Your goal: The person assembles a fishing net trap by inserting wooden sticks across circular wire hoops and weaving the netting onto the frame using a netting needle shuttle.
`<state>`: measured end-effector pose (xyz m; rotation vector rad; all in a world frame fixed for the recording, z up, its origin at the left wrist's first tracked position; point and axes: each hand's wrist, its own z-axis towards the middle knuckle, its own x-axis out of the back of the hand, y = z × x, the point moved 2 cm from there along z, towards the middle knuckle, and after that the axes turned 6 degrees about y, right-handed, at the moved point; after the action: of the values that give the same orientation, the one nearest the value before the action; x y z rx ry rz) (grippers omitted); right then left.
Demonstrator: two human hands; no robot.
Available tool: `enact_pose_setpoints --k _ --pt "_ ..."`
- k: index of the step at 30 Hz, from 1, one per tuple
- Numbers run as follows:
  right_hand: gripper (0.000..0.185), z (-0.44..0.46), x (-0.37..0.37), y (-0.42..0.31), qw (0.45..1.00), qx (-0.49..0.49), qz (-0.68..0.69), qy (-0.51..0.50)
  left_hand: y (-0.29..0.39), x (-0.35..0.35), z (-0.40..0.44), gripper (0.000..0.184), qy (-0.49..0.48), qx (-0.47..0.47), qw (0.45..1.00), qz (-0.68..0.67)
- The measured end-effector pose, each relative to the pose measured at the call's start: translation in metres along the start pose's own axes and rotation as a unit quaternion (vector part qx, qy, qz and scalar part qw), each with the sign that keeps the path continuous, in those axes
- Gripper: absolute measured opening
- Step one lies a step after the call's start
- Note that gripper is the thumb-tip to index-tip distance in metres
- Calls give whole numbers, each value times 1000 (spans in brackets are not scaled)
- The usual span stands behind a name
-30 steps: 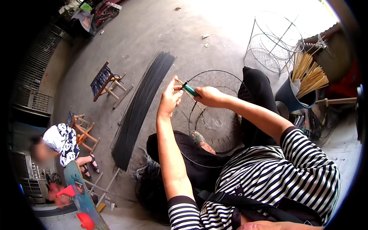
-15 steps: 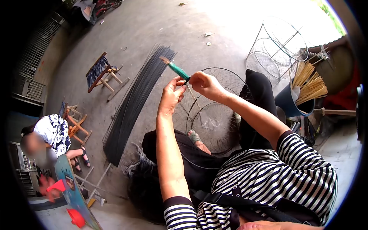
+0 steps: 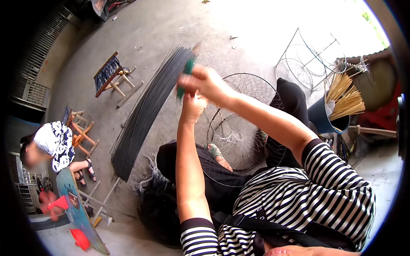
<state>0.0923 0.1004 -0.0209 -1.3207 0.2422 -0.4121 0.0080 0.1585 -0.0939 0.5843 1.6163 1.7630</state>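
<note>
My right hand (image 3: 207, 83) is closed around a green twine-wound tool (image 3: 188, 70), smeared by motion, with its pale tip pointing up. Just below it, my left hand (image 3: 193, 106) is raised with its fingers pressed together at the top edge of a round wire-and-net frame (image 3: 239, 76); what it pinches is too small to make out. The netting hangs between my knees, above my sandalled foot (image 3: 220, 158). Left of my hands, a long bundle of thin black rods (image 3: 147, 115) lies on the floor.
Another wire frame (image 3: 294, 68) stands at the upper right, near a blue bucket (image 3: 321, 115) of wooden sticks (image 3: 348, 96). A folding stool (image 3: 109, 74) is on the left. A seated person (image 3: 55, 143) is beside a blue board (image 3: 79, 205) at the lower left.
My right hand has moved left and up over my left hand, now gripping the green tool, which has swung more upright. The view has shifted slightly.
</note>
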Motion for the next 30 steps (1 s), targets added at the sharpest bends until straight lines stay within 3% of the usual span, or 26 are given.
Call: enact_pose_setpoints --k 1,2,3,4,5,7,10,14,17,19,22,23,25,27,28,29,30 --pt "37 -12 -14 2 993 11 -94 -70 -2 0 2 49 -6 11 1000 12" --pt "37 -30 -14 4 989 -22 -81 -121 -5 1 3 44 -13 22 999 24" --pt "37 -51 -8 -4 981 -56 -70 -174 2 1 8 39 -8 93 987 131" --pt "35 -70 2 2 983 -123 -31 -129 -7 8 13 32 6 96 978 185" --pt "34 -85 15 13 978 -189 6 -86 6 0 7 30 38 43 985 164" --pt "31 -108 37 46 959 -275 -23 -68 6 2 6 25 42 49 989 136" --pt "30 -119 48 67 949 -307 16 -69 -2 1 9 24 56 47 992 99" --pt "25 -92 60 76 944 -323 -41 -47 0 -5 10 24 52 42 990 122" --pt "23 -91 65 62 959 -262 -92 -50 1 -6 8 24 58 42 990 119" --pt "21 -91 70 48 973 -131 -190 -19 0 -6 10 24 60 45 991 108" --pt "25 -97 66 23 949 46 -293 104 -13 -4 11 23 62 8 992 112" --pt "28 -97 67 5 960 22 -257 105 -11 -7 10 23 52 14 994 92" --pt "38 -100 70 11 969 98 -176 143 -23 -6 14 22 52 28 996 72" --pt "45 -105 78 0 987 67 -78 127 -13 -8 11 20 70 24 988 139" --pt "37 -105 81 1 992 13 8 127 -24 1 16 19 75 -46 974 211" --pt "26 -100 86 22 992 69 -10 108 -36 5 22 18 84 -116 949 280" --pt "21 -98 95 27 984 112 -112 79 -31 -1 21 17 103 -124 943 290"
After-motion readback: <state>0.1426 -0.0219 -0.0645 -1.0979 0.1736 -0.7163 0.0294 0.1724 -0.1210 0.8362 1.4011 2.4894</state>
